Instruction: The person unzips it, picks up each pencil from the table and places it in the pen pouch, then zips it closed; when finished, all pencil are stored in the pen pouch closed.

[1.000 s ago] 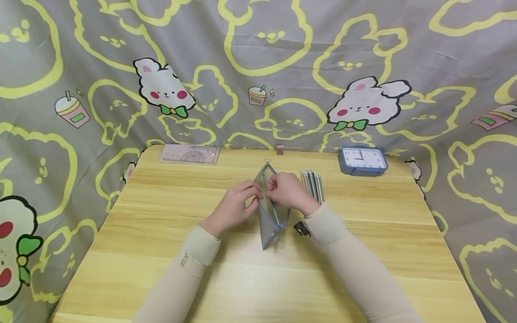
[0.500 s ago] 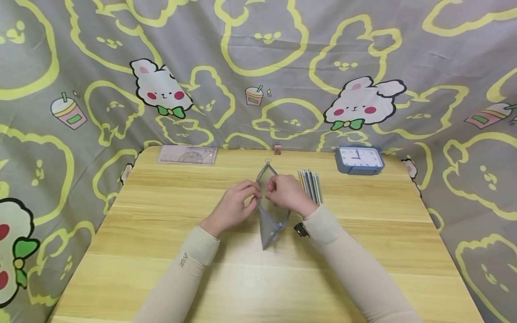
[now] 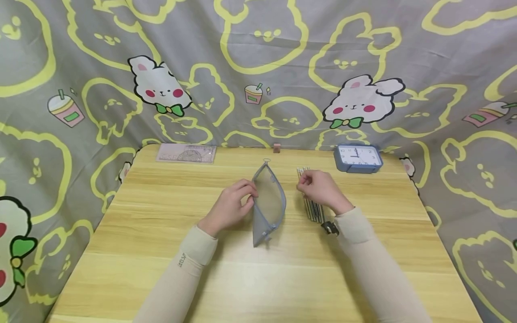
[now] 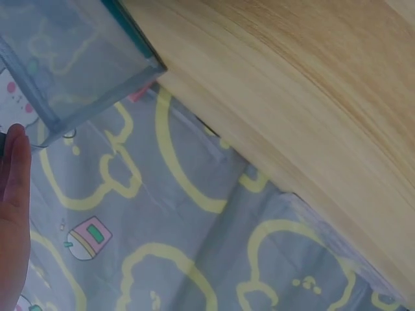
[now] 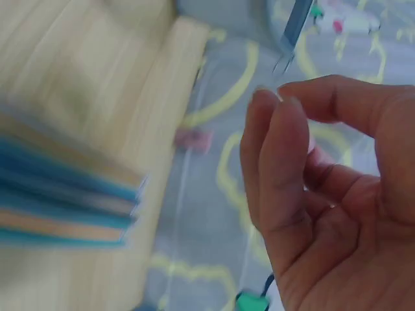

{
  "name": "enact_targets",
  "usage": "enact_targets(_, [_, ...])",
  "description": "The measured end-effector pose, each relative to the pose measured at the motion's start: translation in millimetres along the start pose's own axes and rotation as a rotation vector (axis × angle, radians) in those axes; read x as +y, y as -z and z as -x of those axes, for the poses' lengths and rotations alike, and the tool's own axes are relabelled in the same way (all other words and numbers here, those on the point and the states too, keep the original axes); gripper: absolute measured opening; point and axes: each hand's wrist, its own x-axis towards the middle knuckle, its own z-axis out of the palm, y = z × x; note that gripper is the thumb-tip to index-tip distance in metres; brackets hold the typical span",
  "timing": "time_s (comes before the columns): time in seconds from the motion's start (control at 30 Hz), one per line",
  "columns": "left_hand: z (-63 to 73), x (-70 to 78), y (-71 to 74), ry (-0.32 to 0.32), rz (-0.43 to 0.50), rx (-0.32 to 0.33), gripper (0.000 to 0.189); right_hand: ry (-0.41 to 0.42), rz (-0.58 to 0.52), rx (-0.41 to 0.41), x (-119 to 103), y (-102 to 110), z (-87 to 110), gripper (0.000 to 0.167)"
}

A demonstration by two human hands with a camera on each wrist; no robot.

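In the head view a grey-blue see-through zip pouch [image 3: 269, 197] stands on the table, its mouth spread wide. My left hand [image 3: 232, 204] holds the pouch's left rim between thumb and fingers. Through the pouch wall in the left wrist view, a teal strip [image 4: 130, 29] shows along the bottom. To the right, several pencils [image 3: 313, 211] lie side by side, partly hidden under my right hand [image 3: 321, 188]. That hand's fingers are loosely bent, with thumb and fingertips close together and nothing between them in the right wrist view. The pencils [image 5: 65, 194] look blurred there.
A small black object [image 3: 330, 228] lies beside my right cuff, near the pencils' lower ends. At the back edge are a flat pinkish packet with a protractor shape [image 3: 186, 153], a small pink block [image 3: 276, 148] and a blue clock [image 3: 358, 158]. A patterned curtain [image 3: 291, 54] hangs behind.
A pencil showing in the pouch's mouth one second ago dropped out of sight inside. My right hand left the pouch and moved right over the pencils. My left hand stayed at the rim.
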Motion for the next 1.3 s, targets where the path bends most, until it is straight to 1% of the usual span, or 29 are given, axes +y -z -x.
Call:
enact_targets(0.1, [0.2, -0.9, 0.4, -0.005, -0.003, 0.008, 0.011, 0.016, 0.035, 0.070, 20.8, 8.3, -2.6, 0.012])
enact_targets(0.2, [0.7, -0.6, 0.5, -0.010, -0.001, 0.012, 0.011, 0.007, 0.057, 0.130, 39.4, 12.8, -5.3, 0.014])
enact_targets(0.27, [1.3, 0.0, 0.3, -0.012, 0.002, 0.011, 0.011, -0.010, 0.079, 0.151, 50.2, 13.5, -7.5, 0.016])
enact_targets(0.33, [1.9, 0.4, 0.0, -0.009, 0.004, 0.007, 0.011, -0.029, 0.095, 0.155, 59.2, 12.4, -9.6, 0.017])
enact_targets(0.47, [2.6, -0.2, -1.2, -0.007, 0.002, 0.005, 0.011, -0.048, 0.128, 0.140, 72.4, 8.2, -14.0, 0.017])
enact_targets(0.6, [2.3, 0.0, -1.3, -0.009, 0.001, 0.008, 0.012, -0.058, 0.161, 0.128, 79.8, 5.4, -16.5, 0.018])
enact_targets(0.7, [1.9, 0.8, -0.6, -0.011, -0.002, 0.010, 0.012, -0.064, 0.177, 0.106, 82.3, 5.4, -16.2, 0.020])
enact_targets(0.87, [1.5, 1.5, -0.3, -0.009, 0.001, 0.004, 0.011, -0.079, 0.192, 0.039, 85.3, 5.1, -13.2, 0.019])
enact_targets(0.97, [1.5, 1.4, -0.9, -0.005, 0.003, -0.003, 0.011, -0.067, 0.191, 0.009, 85.4, 4.8, -12.3, 0.019])
enact_targets(1.13, [1.0, 1.2, -2.0, 0.003, 0.006, -0.012, 0.014, -0.048, 0.194, -0.005, 83.9, 3.1, -12.8, 0.020])
enact_targets(1.3, [0.2, 1.6, -3.2, 0.009, 0.006, -0.021, 0.013, -0.056, 0.221, -0.005, 85.3, 0.7, -12.7, 0.025])
